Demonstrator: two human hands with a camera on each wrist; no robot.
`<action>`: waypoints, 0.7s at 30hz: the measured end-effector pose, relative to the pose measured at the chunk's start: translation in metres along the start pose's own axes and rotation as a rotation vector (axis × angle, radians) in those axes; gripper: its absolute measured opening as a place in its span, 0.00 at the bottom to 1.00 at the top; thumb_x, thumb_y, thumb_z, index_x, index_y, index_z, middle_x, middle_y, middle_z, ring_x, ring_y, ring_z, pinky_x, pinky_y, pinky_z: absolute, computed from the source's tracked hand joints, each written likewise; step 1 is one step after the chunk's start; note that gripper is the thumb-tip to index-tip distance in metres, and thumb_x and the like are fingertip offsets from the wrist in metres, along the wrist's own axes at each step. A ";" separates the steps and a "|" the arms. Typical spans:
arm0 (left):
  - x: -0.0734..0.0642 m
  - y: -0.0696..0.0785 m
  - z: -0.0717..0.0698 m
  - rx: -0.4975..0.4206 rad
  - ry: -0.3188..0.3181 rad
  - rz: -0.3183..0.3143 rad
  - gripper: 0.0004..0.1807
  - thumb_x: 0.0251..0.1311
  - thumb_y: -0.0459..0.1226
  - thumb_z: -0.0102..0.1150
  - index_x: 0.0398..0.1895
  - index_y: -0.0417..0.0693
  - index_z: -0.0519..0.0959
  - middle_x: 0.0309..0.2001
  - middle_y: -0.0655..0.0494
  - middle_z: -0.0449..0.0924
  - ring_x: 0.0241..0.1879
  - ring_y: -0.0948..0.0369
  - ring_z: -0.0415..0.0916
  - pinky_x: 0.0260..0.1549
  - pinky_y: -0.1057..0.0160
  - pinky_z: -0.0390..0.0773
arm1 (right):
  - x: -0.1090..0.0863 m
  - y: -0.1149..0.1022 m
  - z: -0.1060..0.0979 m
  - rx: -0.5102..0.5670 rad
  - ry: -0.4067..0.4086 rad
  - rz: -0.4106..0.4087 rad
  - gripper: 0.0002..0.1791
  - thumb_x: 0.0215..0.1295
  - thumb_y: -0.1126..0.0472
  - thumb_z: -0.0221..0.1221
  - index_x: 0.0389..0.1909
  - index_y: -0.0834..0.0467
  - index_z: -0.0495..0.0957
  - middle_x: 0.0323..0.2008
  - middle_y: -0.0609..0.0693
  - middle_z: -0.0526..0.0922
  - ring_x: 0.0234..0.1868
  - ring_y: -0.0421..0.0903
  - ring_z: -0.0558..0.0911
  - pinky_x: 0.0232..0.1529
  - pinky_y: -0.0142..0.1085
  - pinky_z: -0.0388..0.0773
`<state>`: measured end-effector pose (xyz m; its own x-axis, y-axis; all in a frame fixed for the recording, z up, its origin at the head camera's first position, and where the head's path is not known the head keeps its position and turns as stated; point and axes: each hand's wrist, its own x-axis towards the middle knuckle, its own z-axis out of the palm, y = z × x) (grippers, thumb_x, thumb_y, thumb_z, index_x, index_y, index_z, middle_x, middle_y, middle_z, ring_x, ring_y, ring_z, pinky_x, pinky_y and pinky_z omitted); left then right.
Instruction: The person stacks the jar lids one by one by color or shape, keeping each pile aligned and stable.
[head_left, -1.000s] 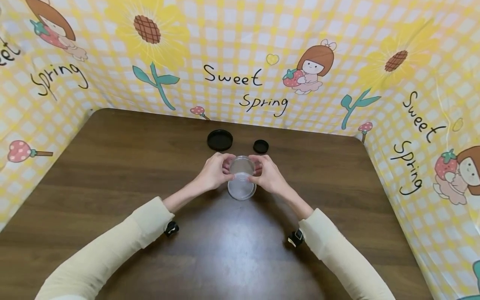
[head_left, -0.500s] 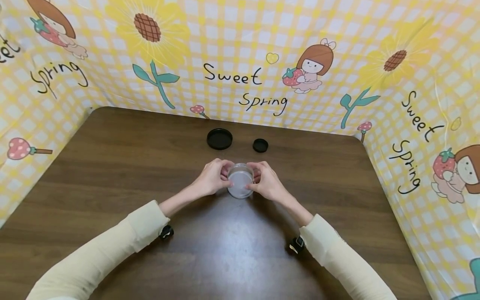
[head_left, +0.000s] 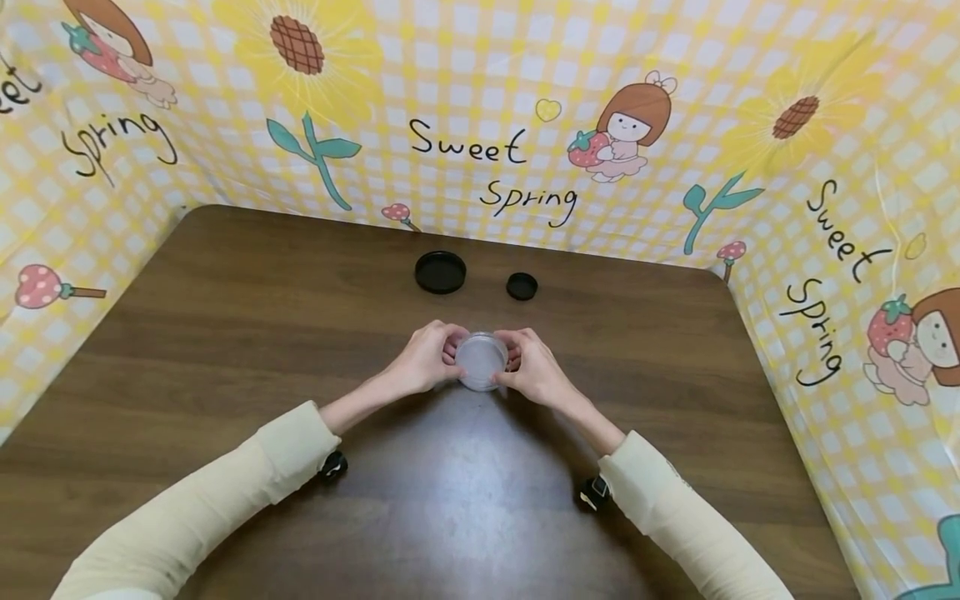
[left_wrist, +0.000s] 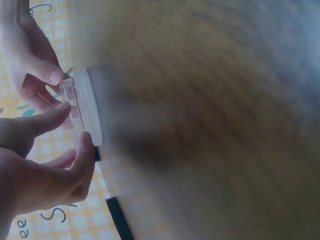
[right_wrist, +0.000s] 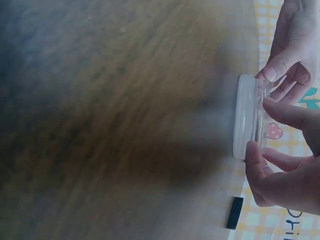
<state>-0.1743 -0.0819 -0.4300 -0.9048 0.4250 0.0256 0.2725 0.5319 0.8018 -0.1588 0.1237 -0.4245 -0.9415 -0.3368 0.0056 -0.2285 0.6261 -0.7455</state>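
Reaching in from the near edge, two cream sleeves [head_left: 225,492] run up over the brown bench [head_left: 225,333] and meet at the middle. There the left hand [head_left: 423,362] and the right hand [head_left: 536,371] close in on a small clear jar [head_left: 482,360] from nine o'clock and three o'clock, both grasping it, fingertips curled onto its rim. The jar sits right at the centre of the bench, between the two hands; from the head view I cannot tell if its base is fully down on the wood. The left wrist view shows the left hand's thumb and forefinger pinching the rim of the jar [left_wrist: 82,112], with the right hand's fingers [left_wrist: 35,70] on the far side. The right wrist view shows the same grip mirrored: right hand's fingertips [right_wrist: 255,150] on the jar [right_wrist: 247,117].

Further out, at twelve o'clock from the jar, a big black lid [head_left: 440,272] lies flat on the bench. Just beside it, toward one o'clock, a small black cap [head_left: 522,286] lies apart from it. Beyond both, a yellow checked backdrop [head_left: 487,100] with sunflowers and "Sweet Spring" lettering wraps the bench on three sides.
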 end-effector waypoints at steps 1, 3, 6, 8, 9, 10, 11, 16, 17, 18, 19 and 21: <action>0.000 0.000 0.000 0.001 -0.002 -0.001 0.28 0.44 0.24 0.73 0.52 0.28 0.75 0.41 0.40 0.72 0.37 0.54 0.78 0.35 0.67 0.80 | 0.000 0.001 0.000 0.002 -0.002 -0.001 0.34 0.48 0.70 0.72 0.59 0.67 0.73 0.48 0.61 0.72 0.40 0.51 0.80 0.41 0.38 0.80; 0.000 -0.001 0.000 0.005 -0.003 -0.004 0.28 0.44 0.24 0.73 0.52 0.28 0.75 0.41 0.40 0.72 0.36 0.54 0.77 0.35 0.67 0.80 | 0.000 0.002 0.001 0.007 -0.006 -0.003 0.34 0.48 0.70 0.72 0.59 0.67 0.73 0.48 0.61 0.72 0.41 0.51 0.80 0.42 0.38 0.80; 0.000 0.000 0.000 0.010 -0.006 -0.008 0.28 0.44 0.24 0.73 0.52 0.29 0.76 0.40 0.40 0.72 0.36 0.54 0.77 0.36 0.67 0.80 | 0.000 0.003 0.001 0.010 -0.014 -0.011 0.34 0.49 0.70 0.72 0.59 0.68 0.72 0.48 0.62 0.71 0.41 0.51 0.80 0.42 0.38 0.80; 0.000 0.000 -0.001 0.018 -0.008 -0.003 0.28 0.44 0.24 0.73 0.52 0.28 0.75 0.40 0.40 0.72 0.36 0.55 0.77 0.36 0.66 0.80 | 0.000 0.003 0.001 0.008 -0.019 -0.019 0.34 0.49 0.70 0.72 0.59 0.69 0.72 0.48 0.63 0.71 0.41 0.52 0.80 0.41 0.38 0.80; 0.000 0.000 -0.001 0.023 -0.011 0.002 0.28 0.44 0.24 0.73 0.52 0.28 0.75 0.40 0.40 0.73 0.36 0.55 0.77 0.36 0.66 0.80 | 0.000 0.003 0.000 0.007 -0.023 -0.022 0.34 0.49 0.71 0.71 0.59 0.69 0.72 0.48 0.63 0.71 0.41 0.52 0.80 0.41 0.38 0.80; 0.000 0.000 -0.001 0.026 -0.013 0.004 0.28 0.44 0.24 0.73 0.52 0.28 0.75 0.40 0.40 0.73 0.36 0.55 0.77 0.36 0.65 0.80 | 0.000 0.003 0.000 0.006 -0.027 -0.024 0.34 0.49 0.71 0.71 0.60 0.69 0.71 0.48 0.63 0.71 0.41 0.52 0.80 0.41 0.38 0.80; 0.000 0.000 -0.001 0.028 -0.017 0.003 0.28 0.44 0.25 0.73 0.52 0.28 0.75 0.40 0.40 0.73 0.36 0.55 0.77 0.36 0.65 0.80 | 0.000 0.003 0.000 0.006 -0.032 -0.028 0.35 0.49 0.71 0.71 0.60 0.69 0.71 0.48 0.64 0.70 0.41 0.53 0.80 0.41 0.38 0.80; 0.002 0.000 -0.002 0.004 -0.035 -0.007 0.27 0.45 0.25 0.72 0.52 0.30 0.75 0.41 0.39 0.76 0.37 0.54 0.79 0.36 0.66 0.81 | 0.000 0.005 0.000 0.015 -0.047 -0.043 0.35 0.51 0.71 0.70 0.61 0.70 0.69 0.49 0.65 0.69 0.42 0.53 0.80 0.42 0.38 0.80; 0.002 0.000 -0.002 -0.003 -0.037 -0.012 0.27 0.45 0.25 0.72 0.52 0.30 0.75 0.41 0.40 0.76 0.37 0.54 0.79 0.36 0.66 0.81 | 0.000 0.005 0.000 0.018 -0.049 -0.047 0.35 0.51 0.71 0.70 0.62 0.70 0.68 0.50 0.65 0.69 0.42 0.53 0.79 0.42 0.38 0.80; 0.003 -0.001 -0.003 -0.007 -0.040 -0.009 0.27 0.45 0.24 0.72 0.52 0.30 0.75 0.41 0.39 0.77 0.37 0.54 0.80 0.36 0.66 0.81 | 0.000 0.005 0.000 0.023 -0.050 -0.049 0.36 0.51 0.71 0.70 0.62 0.70 0.68 0.50 0.65 0.69 0.42 0.54 0.79 0.43 0.38 0.80; 0.003 -0.001 -0.003 -0.011 -0.042 -0.006 0.27 0.45 0.24 0.72 0.52 0.30 0.75 0.41 0.39 0.78 0.37 0.54 0.80 0.36 0.65 0.81 | 0.000 0.006 0.000 0.028 -0.050 -0.052 0.36 0.51 0.71 0.69 0.62 0.70 0.67 0.50 0.65 0.69 0.42 0.54 0.79 0.43 0.39 0.80; 0.003 -0.001 -0.003 -0.016 -0.045 -0.003 0.27 0.46 0.24 0.72 0.52 0.29 0.75 0.41 0.39 0.79 0.37 0.53 0.80 0.36 0.65 0.81 | -0.001 0.006 0.001 0.040 -0.053 -0.055 0.36 0.52 0.72 0.69 0.63 0.70 0.66 0.51 0.66 0.69 0.43 0.55 0.79 0.44 0.39 0.80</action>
<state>-0.1779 -0.0836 -0.4288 -0.8900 0.4560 -0.0032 0.2641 0.5212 0.8115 -0.1594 0.1273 -0.4298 -0.9132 -0.4073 0.0132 -0.2685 0.5770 -0.7713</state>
